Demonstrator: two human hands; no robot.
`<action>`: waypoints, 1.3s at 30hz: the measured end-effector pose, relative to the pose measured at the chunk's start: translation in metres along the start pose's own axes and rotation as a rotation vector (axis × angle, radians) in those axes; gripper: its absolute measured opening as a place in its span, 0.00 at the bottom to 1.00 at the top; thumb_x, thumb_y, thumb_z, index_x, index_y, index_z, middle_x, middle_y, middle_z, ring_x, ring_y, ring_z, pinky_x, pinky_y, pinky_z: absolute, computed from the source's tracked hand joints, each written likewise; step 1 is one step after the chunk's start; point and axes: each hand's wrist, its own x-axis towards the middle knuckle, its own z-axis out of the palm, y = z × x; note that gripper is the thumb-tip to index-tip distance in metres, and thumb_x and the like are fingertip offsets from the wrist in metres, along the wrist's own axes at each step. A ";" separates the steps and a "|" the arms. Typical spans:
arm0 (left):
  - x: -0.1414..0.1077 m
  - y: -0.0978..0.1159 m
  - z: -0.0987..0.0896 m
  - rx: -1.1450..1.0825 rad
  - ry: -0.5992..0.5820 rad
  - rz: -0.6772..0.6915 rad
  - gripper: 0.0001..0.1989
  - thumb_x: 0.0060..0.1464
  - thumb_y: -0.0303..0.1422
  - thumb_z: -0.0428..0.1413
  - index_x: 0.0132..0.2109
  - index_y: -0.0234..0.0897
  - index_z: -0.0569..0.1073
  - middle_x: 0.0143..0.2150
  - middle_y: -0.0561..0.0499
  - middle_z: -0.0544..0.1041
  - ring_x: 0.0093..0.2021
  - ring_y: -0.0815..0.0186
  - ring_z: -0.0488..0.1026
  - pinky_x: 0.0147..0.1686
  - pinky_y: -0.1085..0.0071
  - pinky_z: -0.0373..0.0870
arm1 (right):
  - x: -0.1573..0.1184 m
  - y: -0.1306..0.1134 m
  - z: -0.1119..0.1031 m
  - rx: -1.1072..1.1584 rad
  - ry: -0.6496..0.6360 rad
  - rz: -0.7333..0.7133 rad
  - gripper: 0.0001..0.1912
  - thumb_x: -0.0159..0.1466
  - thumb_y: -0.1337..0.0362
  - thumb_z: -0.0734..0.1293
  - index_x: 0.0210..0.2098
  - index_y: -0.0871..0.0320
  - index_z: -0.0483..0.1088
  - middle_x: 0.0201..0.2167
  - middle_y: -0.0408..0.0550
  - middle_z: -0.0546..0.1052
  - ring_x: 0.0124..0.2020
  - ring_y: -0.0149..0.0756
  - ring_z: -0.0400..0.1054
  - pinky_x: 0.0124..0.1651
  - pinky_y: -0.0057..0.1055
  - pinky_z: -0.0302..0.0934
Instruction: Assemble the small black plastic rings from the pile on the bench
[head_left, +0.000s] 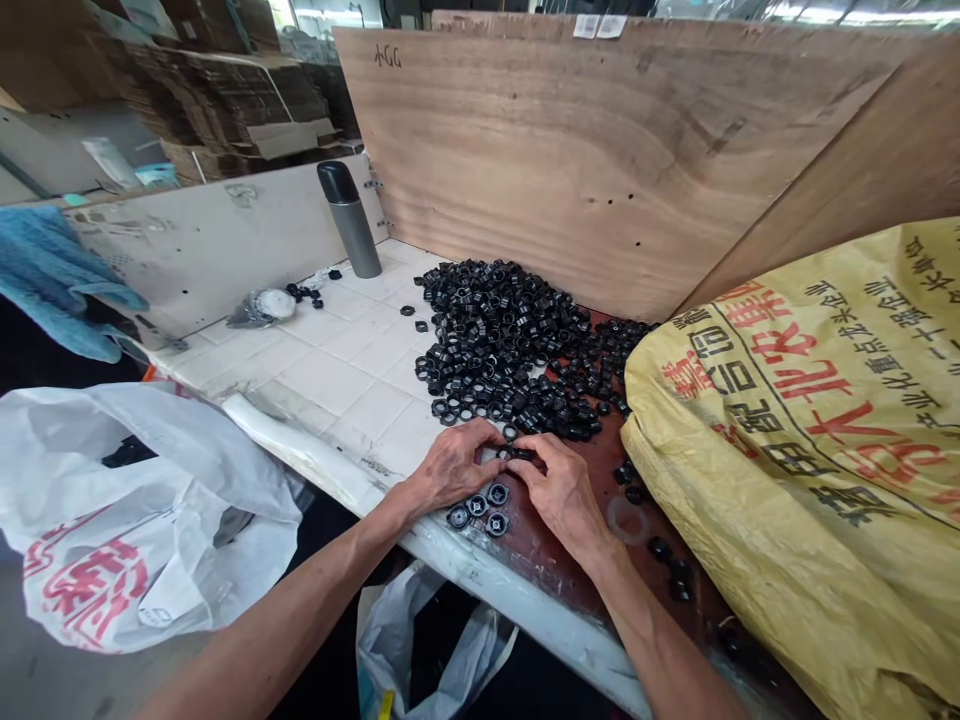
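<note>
My left hand (459, 462) and my right hand (559, 482) meet at the near edge of a heap of black plastic rings (510, 340). Small black plastic parts (517, 453) sit between my fingertips, pinched by thumb and forefinger on each side. Their exact shape is partly covered by my fingers. A loose ring (510, 432) lies just beyond my fingertips. Close below my left hand, several round black caps (477, 505) with lighter insides rest in a small group on the bench.
To the right, a yellow woven sack (787, 420) leans over the bench. A grey bottle (351, 222) stands at the back left, near a small clear bag (262, 308). Wooden boards (600, 150) wall the rear. White bags (142, 510) hang at the front edge.
</note>
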 end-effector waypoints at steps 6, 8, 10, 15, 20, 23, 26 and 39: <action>-0.002 0.003 -0.001 -0.349 -0.041 -0.117 0.09 0.53 0.30 0.59 0.43 0.38 0.76 0.36 0.52 0.79 0.34 0.66 0.75 0.35 0.72 0.70 | 0.003 -0.012 -0.002 0.160 -0.009 0.006 0.10 0.64 0.68 0.66 0.43 0.55 0.77 0.43 0.50 0.78 0.46 0.40 0.73 0.50 0.35 0.68; -0.002 0.004 -0.001 -0.502 -0.037 -0.151 0.10 0.53 0.33 0.61 0.43 0.37 0.75 0.38 0.51 0.78 0.36 0.66 0.75 0.37 0.72 0.72 | 0.003 -0.013 -0.004 0.194 -0.012 0.025 0.11 0.64 0.68 0.65 0.44 0.56 0.76 0.44 0.50 0.78 0.45 0.39 0.73 0.48 0.34 0.69; -0.002 0.004 -0.002 -0.617 -0.013 -0.159 0.12 0.53 0.34 0.63 0.44 0.37 0.75 0.40 0.51 0.76 0.37 0.66 0.75 0.39 0.71 0.72 | 0.002 -0.012 -0.005 0.250 0.005 0.082 0.11 0.63 0.67 0.66 0.45 0.56 0.74 0.41 0.49 0.78 0.38 0.37 0.74 0.41 0.32 0.71; -0.001 0.005 -0.006 -0.696 0.072 -0.087 0.14 0.49 0.33 0.67 0.44 0.36 0.78 0.44 0.48 0.74 0.45 0.63 0.73 0.47 0.68 0.71 | 0.000 -0.012 -0.006 0.287 0.030 0.080 0.07 0.63 0.65 0.68 0.42 0.56 0.74 0.40 0.48 0.77 0.37 0.36 0.74 0.39 0.30 0.70; -0.002 0.010 -0.012 -0.694 0.041 -0.067 0.14 0.53 0.33 0.64 0.47 0.37 0.79 0.50 0.45 0.75 0.51 0.60 0.73 0.53 0.65 0.70 | 0.001 -0.016 -0.008 0.314 0.075 0.006 0.09 0.65 0.66 0.66 0.44 0.55 0.75 0.43 0.49 0.77 0.41 0.37 0.73 0.41 0.30 0.70; -0.003 0.014 -0.014 -0.648 0.044 -0.067 0.14 0.53 0.33 0.64 0.47 0.37 0.80 0.49 0.45 0.77 0.50 0.60 0.74 0.52 0.65 0.71 | 0.000 -0.017 -0.007 0.297 0.069 -0.014 0.09 0.65 0.67 0.66 0.44 0.54 0.75 0.44 0.49 0.77 0.42 0.38 0.73 0.42 0.31 0.70; -0.004 0.016 -0.013 -0.612 0.049 -0.062 0.13 0.53 0.34 0.64 0.46 0.37 0.79 0.46 0.45 0.78 0.47 0.60 0.75 0.50 0.66 0.72 | -0.002 -0.015 -0.006 0.250 0.071 0.014 0.09 0.65 0.66 0.66 0.45 0.55 0.74 0.41 0.48 0.78 0.38 0.36 0.74 0.42 0.31 0.70; -0.005 0.002 -0.005 -0.576 0.074 0.070 0.11 0.54 0.34 0.64 0.45 0.36 0.79 0.46 0.44 0.77 0.46 0.62 0.76 0.49 0.66 0.72 | -0.003 -0.010 0.004 0.278 0.083 0.082 0.06 0.67 0.62 0.65 0.41 0.56 0.72 0.33 0.45 0.78 0.27 0.33 0.75 0.33 0.27 0.70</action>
